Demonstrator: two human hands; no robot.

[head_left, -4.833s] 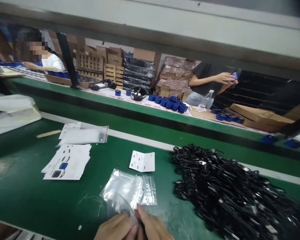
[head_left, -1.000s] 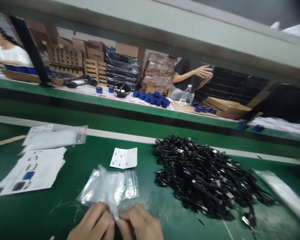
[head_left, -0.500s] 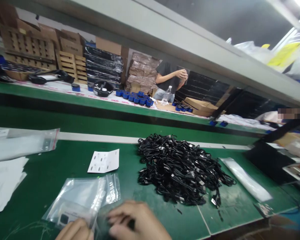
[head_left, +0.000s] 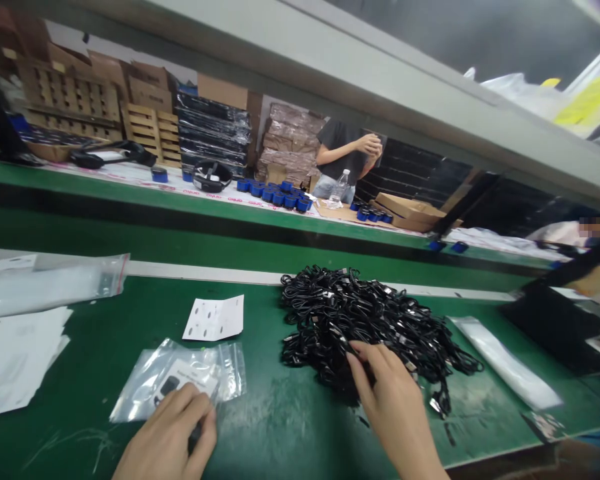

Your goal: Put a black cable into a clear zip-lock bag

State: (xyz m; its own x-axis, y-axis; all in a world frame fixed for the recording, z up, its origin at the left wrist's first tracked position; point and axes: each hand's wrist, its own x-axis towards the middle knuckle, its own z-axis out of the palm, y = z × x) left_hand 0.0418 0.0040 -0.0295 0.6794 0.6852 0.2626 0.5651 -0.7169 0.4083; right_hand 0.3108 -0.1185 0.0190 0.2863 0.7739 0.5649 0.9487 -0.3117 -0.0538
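A small clear plastic zip bag (head_left: pixel 177 381) with a white card and a dark item inside lies flat on the green counter (head_left: pixel 290 427), near its front edge. The left hand (head_left: pixel 173 437) rests on the bag's near end, fingers curled down against the plastic, pressing it rather than lifting it; whether anything sits inside that grip cannot be told. To the right, well apart from the bag, a tangled heap of thin black cables (head_left: pixel 365 327) is piled on the counter. The right hand (head_left: pixel 393 400) reaches into the heap's near side, its fingers (head_left: pixel 360 360) spread and bent among the strands, touching them without a clear closed grip on any one cable. Just behind the bag lies a folded white paper leaflet with dark oval marks (head_left: pixel 215 318). Farther left are a long clear bag with a red strip (head_left: pixel 55 283) and a stack of white printed sheets (head_left: pixel 15 357). Right of the heap lies a narrow clear plastic sleeve (head_left: pixel 505 360). Across the far counter stand blue round caps (head_left: pixel 280 195), and a person in a dark shirt (head_left: pixel 343 150) stands behind them.
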